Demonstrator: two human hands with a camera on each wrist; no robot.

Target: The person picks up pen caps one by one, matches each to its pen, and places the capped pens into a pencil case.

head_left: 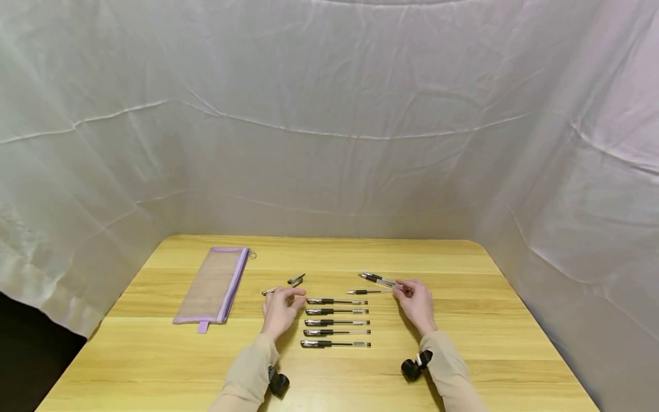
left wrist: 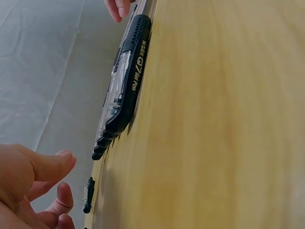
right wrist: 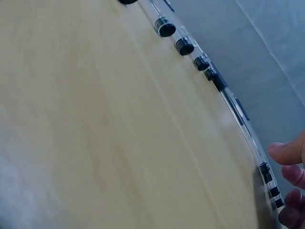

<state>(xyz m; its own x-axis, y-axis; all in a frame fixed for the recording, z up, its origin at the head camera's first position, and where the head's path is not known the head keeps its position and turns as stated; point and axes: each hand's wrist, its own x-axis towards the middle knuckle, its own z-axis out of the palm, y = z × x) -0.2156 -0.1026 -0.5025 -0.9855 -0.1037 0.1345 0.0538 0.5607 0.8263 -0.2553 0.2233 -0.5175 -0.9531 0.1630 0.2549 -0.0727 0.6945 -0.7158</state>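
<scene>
My left hand [head_left: 280,309] hovers beside the left ends of a column of capped gel pens [head_left: 336,323], thumb and fingers apart in the left wrist view. A black pen cap [head_left: 269,291] shows at its fingertips, partly hidden by the hand. Two more caps [head_left: 296,280] lie just beyond. My right hand [head_left: 417,303] is at the rear ends of the uncapped gel pens [head_left: 378,279], whose tips point left; one uncapped pen [head_left: 365,292] lies nearer me. Its thumb and fingers are spread around the pen ends in the right wrist view, with a gap between them.
A purple-edged mesh zip pouch [head_left: 213,286] lies flat on the left of the wooden table [head_left: 463,395]. Pale cloth [head_left: 329,171] hangs behind the table and along both sides. A small black camera sits on each wrist.
</scene>
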